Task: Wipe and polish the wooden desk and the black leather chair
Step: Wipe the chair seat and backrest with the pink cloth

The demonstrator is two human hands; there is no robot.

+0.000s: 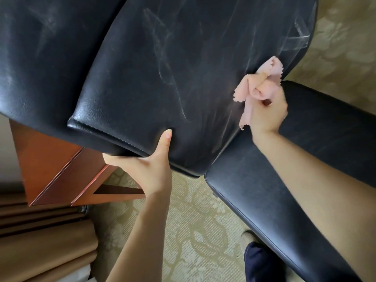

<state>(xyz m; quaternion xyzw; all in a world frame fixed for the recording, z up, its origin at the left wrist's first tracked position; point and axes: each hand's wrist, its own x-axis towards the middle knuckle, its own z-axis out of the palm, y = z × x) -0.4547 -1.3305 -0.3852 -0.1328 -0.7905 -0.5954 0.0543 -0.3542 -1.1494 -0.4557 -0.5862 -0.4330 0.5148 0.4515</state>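
Note:
The black leather chair (142, 78) fills the upper view, its cushion streaked with pale wipe marks. My left hand (148, 165) grips the cushion's near edge, thumb on top and fingers underneath. My right hand (266, 110) holds a crumpled pink cloth (258, 84) at the cushion's right side, just above the padded armrest (305, 139). A corner of the reddish wooden desk (61, 169) shows under the chair at lower left.
Patterned beige carpet (193, 231) lies below. Brown curtain folds (40, 241) hang at the lower left. My foot in a dark trouser leg (258, 261) stands by the armrest at the bottom.

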